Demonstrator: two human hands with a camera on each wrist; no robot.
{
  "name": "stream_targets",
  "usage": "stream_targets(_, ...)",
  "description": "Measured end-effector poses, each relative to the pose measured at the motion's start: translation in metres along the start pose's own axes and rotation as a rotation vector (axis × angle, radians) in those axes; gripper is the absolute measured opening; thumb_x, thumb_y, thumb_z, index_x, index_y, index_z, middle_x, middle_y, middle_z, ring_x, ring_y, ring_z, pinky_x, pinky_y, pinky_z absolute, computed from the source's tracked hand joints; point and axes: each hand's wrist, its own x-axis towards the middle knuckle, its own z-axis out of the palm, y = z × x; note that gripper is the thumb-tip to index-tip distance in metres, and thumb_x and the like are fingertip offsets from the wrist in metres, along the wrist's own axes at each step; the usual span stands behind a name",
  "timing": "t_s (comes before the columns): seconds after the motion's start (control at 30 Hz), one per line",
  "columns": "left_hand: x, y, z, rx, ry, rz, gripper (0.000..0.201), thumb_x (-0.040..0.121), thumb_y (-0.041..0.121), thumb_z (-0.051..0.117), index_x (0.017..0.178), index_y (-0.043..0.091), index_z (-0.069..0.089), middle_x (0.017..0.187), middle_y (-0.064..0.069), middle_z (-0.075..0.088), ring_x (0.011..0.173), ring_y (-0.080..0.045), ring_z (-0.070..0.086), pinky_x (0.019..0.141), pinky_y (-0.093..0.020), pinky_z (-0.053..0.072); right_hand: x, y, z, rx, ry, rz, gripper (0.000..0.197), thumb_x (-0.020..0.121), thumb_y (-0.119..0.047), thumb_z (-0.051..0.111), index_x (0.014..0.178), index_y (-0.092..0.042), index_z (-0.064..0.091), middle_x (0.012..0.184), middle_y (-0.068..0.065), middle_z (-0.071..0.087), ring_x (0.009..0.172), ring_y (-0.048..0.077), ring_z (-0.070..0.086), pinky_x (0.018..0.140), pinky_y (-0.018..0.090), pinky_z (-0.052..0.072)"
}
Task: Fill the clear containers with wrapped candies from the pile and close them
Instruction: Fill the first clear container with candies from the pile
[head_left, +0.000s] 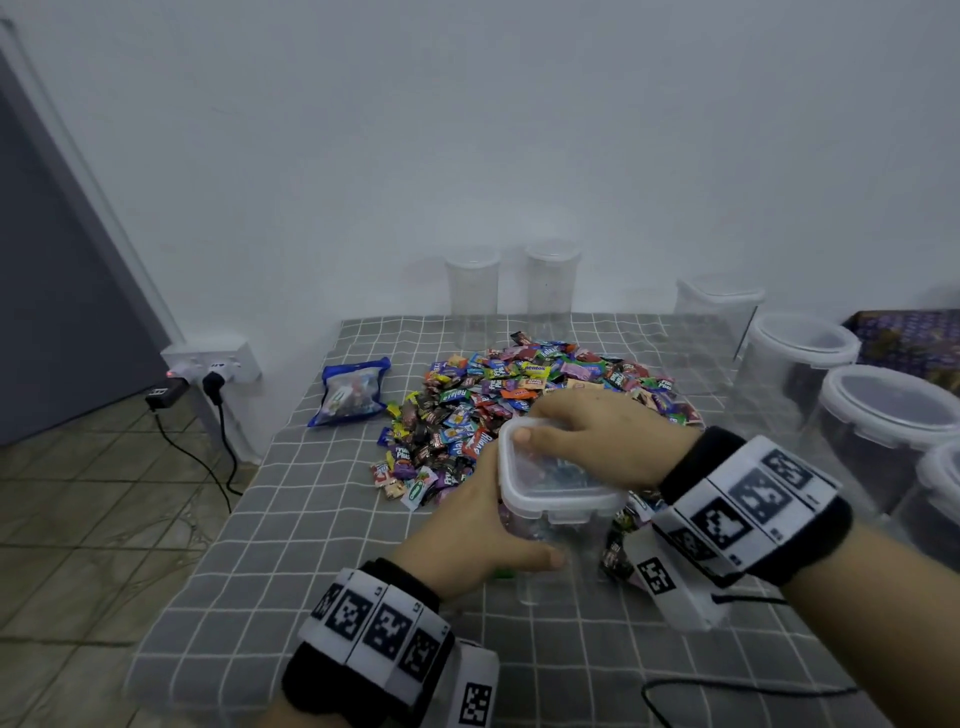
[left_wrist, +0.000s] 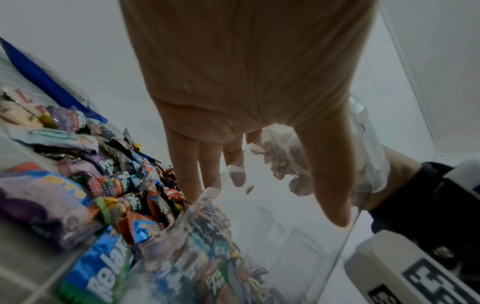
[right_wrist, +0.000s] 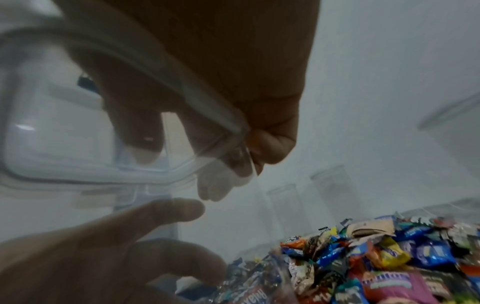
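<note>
You are holding a clear container (head_left: 550, 525) upright on the gray checked table (head_left: 249, 545), at the near edge of the candy pile (head_left: 519, 395). Its white-rimmed lid (head_left: 558, 475) is sitting on top. Some wrapped candies are showing through the clear wall, but you cannot tell how full it is.

Your left hand (head_left: 483, 535) is wrapping around the left side of the container, below the lid. The fingers are reaching around the far side and the thumb is lying across the near wall. The left wrist view shows the fingers (left_wrist: 187, 164) pointing down beside the pile.

Your right hand (head_left: 597, 436) is lying over the top of the lid, reaching in from the right. The thumb is pressing on the lid's top and the fingers are curling over its far edge. The right wrist view shows those fingertips (right_wrist: 272, 144) hooking around the rim.

More clear containers (head_left: 841, 395), closed with lids, are standing along the wall and the right side. A blue bag (head_left: 350, 392) is lying left of the pile.
</note>
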Motion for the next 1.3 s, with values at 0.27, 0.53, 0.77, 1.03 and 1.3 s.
stream_targets(0.27,0.002,0.002,-0.002,0.034,-0.023,-0.039,0.098,0.051,0.042,0.083,0.123,0.057,0.019,0.127,0.019,0.051,0.118,-0.002,0.05,0.101,-0.037,0.044,0.009,-0.005,-0.006,0.189,-0.074,0.093,0.046,0.091,-0.054,0.044,0.079,-0.011,0.052,0.071,-0.003,0.048,0.065,0.011,0.046,0.064,0.024,0.036)
stream_targets(0.53,0.003,0.0,-0.001,0.01,-0.043,-0.039,0.101,0.058,0.026,0.086,0.132,0.049,0.021,0.129,0.017,0.052,0.119,-0.002,0.05,0.102,-0.036,0.045,0.011,0.001,-0.005,0.208,-0.112,0.147,0.045,0.085,-0.058,0.048,0.074,-0.015,0.044,0.071,-0.002,0.045,0.064,0.012,0.043,0.063,0.027,0.036)
stream_targets(0.77,0.003,0.002,-0.003,-0.004,-0.073,-0.071,0.106,0.06,0.024,0.086,0.142,0.036,0.02,0.131,0.016,0.052,0.12,-0.003,0.05,0.102,-0.03,0.044,0.017,0.0,-0.002,0.443,0.077,0.122,0.041,0.078,-0.037,0.072,0.07,-0.015,0.038,0.063,-0.002,0.043,0.042,-0.003,0.046,0.045,0.013,0.037)
stream_targets(1.03,0.0,0.004,-0.01,0.024,-0.128,-0.05,0.108,0.057,0.035,0.087,0.142,0.042,0.02,0.137,0.022,0.046,0.126,0.002,0.043,0.109,-0.034,0.037,-0.005,0.016,0.008,0.356,0.362,0.201,0.043,0.089,-0.051,0.051,0.08,-0.009,0.052,0.072,0.0,0.049,0.068,0.016,0.046,0.066,0.034,0.037)
stream_targets(1.3,-0.01,0.026,-0.042,-0.136,-0.186,-0.099,0.082,0.053,0.037,0.079,0.123,0.043,0.036,0.119,0.012,0.055,0.104,0.006,0.059,0.086,-0.017,0.049,-0.04,0.03,0.009,0.503,0.353,0.238,0.061,0.063,-0.079,0.05,0.073,-0.018,0.052,0.068,-0.004,0.048,0.067,0.015,0.049,0.068,0.037,0.042)
